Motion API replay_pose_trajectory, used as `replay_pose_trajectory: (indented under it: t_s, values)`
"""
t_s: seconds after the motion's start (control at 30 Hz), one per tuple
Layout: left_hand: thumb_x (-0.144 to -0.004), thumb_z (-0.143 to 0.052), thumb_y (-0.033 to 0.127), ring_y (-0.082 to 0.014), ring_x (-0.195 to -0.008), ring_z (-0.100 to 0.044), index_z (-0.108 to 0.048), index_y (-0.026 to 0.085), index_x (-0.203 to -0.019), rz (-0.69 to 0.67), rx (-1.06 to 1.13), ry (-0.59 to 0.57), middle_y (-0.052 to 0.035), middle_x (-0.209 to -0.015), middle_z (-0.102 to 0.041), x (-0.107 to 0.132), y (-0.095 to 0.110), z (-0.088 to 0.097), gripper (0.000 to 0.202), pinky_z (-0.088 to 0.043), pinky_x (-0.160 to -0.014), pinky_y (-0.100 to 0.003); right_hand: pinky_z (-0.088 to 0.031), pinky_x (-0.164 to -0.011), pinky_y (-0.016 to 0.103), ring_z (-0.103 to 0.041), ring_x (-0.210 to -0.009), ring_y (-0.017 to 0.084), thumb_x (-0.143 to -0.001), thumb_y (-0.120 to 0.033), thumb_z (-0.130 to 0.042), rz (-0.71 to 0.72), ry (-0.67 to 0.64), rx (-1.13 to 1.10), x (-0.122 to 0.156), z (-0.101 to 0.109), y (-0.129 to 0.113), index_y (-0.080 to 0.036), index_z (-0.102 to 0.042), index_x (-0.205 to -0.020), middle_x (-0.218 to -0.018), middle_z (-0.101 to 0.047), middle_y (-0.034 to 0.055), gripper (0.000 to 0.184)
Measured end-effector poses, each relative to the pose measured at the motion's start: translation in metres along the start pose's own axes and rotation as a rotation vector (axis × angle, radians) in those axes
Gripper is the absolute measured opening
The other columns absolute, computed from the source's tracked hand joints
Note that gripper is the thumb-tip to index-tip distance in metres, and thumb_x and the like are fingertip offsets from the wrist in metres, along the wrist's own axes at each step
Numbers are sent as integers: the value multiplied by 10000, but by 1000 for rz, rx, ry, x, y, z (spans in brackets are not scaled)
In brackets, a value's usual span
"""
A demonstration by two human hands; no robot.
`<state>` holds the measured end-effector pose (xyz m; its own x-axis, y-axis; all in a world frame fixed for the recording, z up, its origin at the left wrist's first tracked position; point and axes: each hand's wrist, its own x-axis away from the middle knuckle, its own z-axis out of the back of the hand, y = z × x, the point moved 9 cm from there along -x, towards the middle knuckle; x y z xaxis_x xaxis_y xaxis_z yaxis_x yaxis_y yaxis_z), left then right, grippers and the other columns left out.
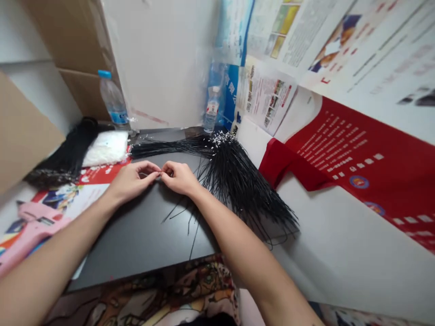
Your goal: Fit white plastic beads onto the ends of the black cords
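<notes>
My left hand [135, 180] and my right hand [178, 177] meet fingertip to fingertip above the grey tabletop [142, 244]. Both are closed in a pinch, and whatever lies between the fingertips is too small to make out. Just right of my right hand lies a large pile of thin black strands [244, 181] with small white tips bunched at its far end. Some loose strands reach out from it toward the table's front edge. Behind my hands stretches a flatter bundle of black strands [166, 147].
Left of my hands lie a bag of small white pieces [107, 148], another black bundle [66, 149] and a pink glue gun [41, 222]. Two plastic bottles, one blue-capped [113, 99] and one smaller [212, 108], stand at the back. Printed posters [340, 149] line the right side.
</notes>
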<state>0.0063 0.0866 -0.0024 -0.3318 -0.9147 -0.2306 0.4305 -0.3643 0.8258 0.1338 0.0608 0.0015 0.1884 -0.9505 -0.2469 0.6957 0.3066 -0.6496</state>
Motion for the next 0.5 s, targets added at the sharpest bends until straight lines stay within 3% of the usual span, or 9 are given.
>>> replay_pose_trajectory:
  t_s: [0.2, 0.37, 0.5]
  values:
    - [-741, -674, 432, -216, -771, -680, -741, 158, -834, 38, -22, 5, -13, -759, -728, 1, 2, -2, 298, -543, -873, -434, -428, -726, 220, -595, -745, 116, -893, -233, -590, -17, -12, 45, 1, 0, -2, -184, -632, -820, -793, -671, -19, 98]
    - [-737, -681, 251, -218, -832, -687, -752, 182, -825, 108, 29, 8, 10, -746, -718, 4, -4, -3, 132, -493, -993, -451, -444, -728, 224, -591, -720, 113, -899, -271, -585, -29, -42, 47, 2, -5, 1, -196, -609, -829, -768, -656, -33, 105]
    - [-754, -687, 169, -259, -1013, -674, -728, 131, -781, 163, 218, 39, 17, -726, -677, 4, -15, -4, 62, -444, -1055, -515, -455, -769, 237, -590, -732, 114, -906, -281, -570, -47, -52, 61, 3, -10, 4, -197, -597, -839, -784, -655, -29, 111]
